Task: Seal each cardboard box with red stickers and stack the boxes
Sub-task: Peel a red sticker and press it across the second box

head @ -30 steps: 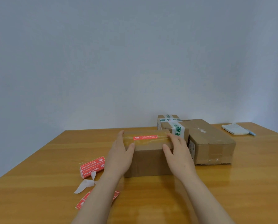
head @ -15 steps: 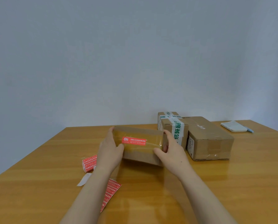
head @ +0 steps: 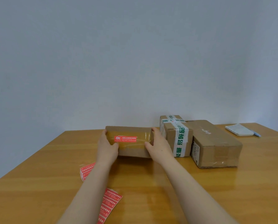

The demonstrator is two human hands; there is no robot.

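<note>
A cardboard box (head: pixel 130 149) with clear tape and one red sticker (head: pixel 125 139) on its top is lifted and tilted toward me. My left hand (head: pixel 106 147) grips its left end, my right hand (head: pixel 158 147) grips its right end. To the right, a taller box with green-and-white tape (head: pixel 178 136) stands on the table, touching a larger plain box (head: pixel 215 146). Two sheets of red stickers lie near my left forearm, one sheet (head: pixel 86 171) to its left and the other sheet (head: pixel 109 206) under it.
The wooden table (head: pixel 38 183) stretches to a plain grey wall at the back. A white notepad (head: pixel 239 131) with a blue pen (head: pixel 256 135) beside it lies at the far right corner.
Both hands have raised the stickered box off the table and tipped its top toward me. The view has shifted slightly.
</note>
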